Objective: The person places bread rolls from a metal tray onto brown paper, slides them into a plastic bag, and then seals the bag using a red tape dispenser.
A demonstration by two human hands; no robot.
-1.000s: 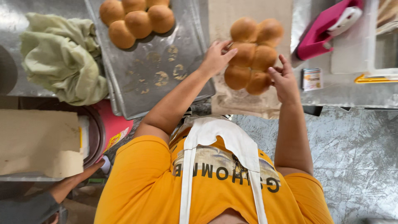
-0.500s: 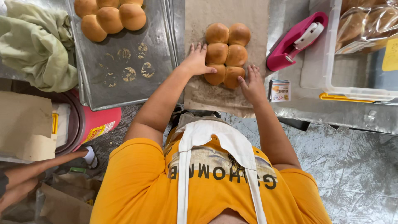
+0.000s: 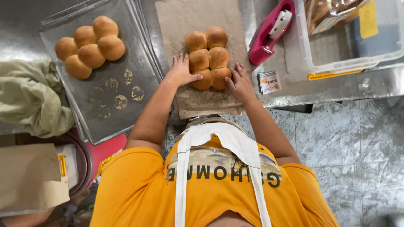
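Steel counter (image 3: 269,98) carries brown paper (image 3: 198,17); on it the left hand (image 3: 182,70) and right hand (image 3: 240,82) press open-fingered against a cluster of six buns (image 3: 208,56) (neither grips); a baking tray (image 3: 109,105) lies left, a pink tape dispenser (image 3: 271,31) right.

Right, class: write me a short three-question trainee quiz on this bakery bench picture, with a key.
1. True or false: both hands touch the bun cluster on the brown paper.
2. How many buns are in the cluster on the metal tray?
3. Which lies to the right of the paper: A) green cloth, B) pink tape dispenser, C) red tub?

Key: 1 true, left hand and right hand sit at its near end; 2 five; 3 B.
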